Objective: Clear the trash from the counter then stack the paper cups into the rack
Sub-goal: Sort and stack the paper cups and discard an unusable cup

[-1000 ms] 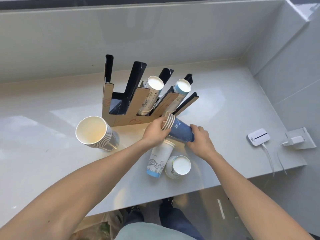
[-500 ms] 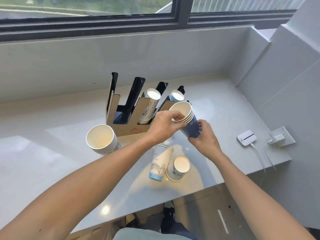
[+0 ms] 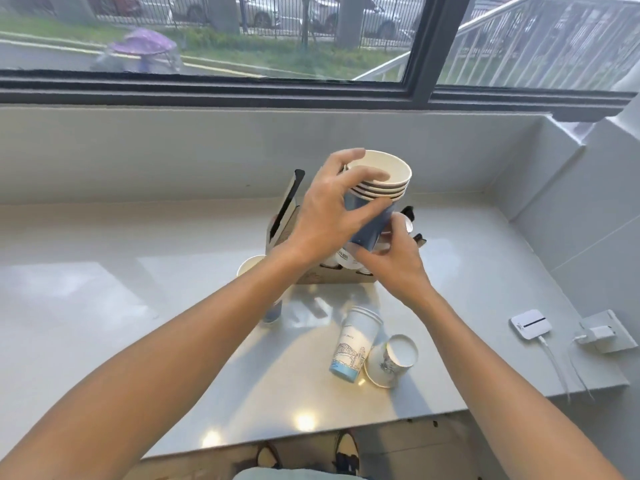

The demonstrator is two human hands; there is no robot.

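From where I stood, the person held a nested stack of blue paper cups (image 3: 375, 202) in the air at about twelve o'clock from their body, mouths up, directly over the cardboard rack (image 3: 282, 223). The left hand (image 3: 329, 216) was wrapped around the rims and upper wall, fingers curled on the stack; the right hand (image 3: 391, 258) cupped the base from below, fingertips pressed to it.

Such cups looked light and thin-walled, easily crushed by a hard squeeze, and the smooth sides could let one slip out of the nest. I judged the rolled rims and the stiff bottom the safest places to hold.

At five o'clock from the rack, two loose white cups (image 3: 355, 341) lay on the counter (image 3: 138, 306), touching each other.
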